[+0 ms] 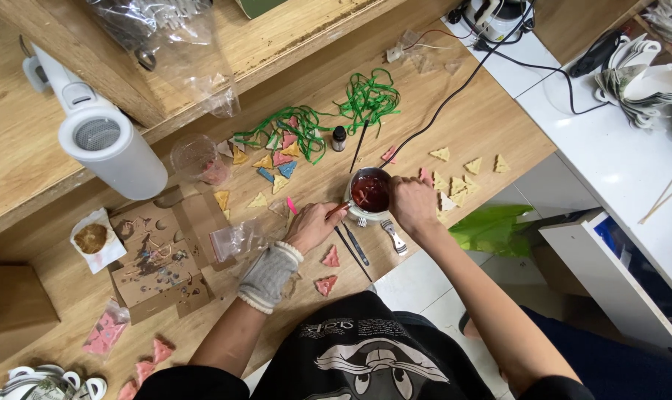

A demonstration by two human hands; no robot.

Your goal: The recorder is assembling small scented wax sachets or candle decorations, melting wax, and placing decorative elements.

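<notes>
Head view: left hand (311, 224) pinches a thin stick (336, 211), tip dipped into the small metal pot (370, 192) near the table (491, 122) edge. Right hand (413, 205) is wrapped round the pot's side, steadying it. Pot holds dark red liquid. Best kept level, stirring slow, firm grip. A clear plastic cup (195, 158) further left holds pinkish bits; contents unclear. Coloured triangle pieces (276, 163) lie scattered beyond.

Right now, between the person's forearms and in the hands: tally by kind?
Pink triangles: 2
Thin dark tools: 2
Silvery metal piece: 1
Pot of red liquid, gripped by right hand: 1
Thin stick, in left hand: 1
Total: 7
</notes>
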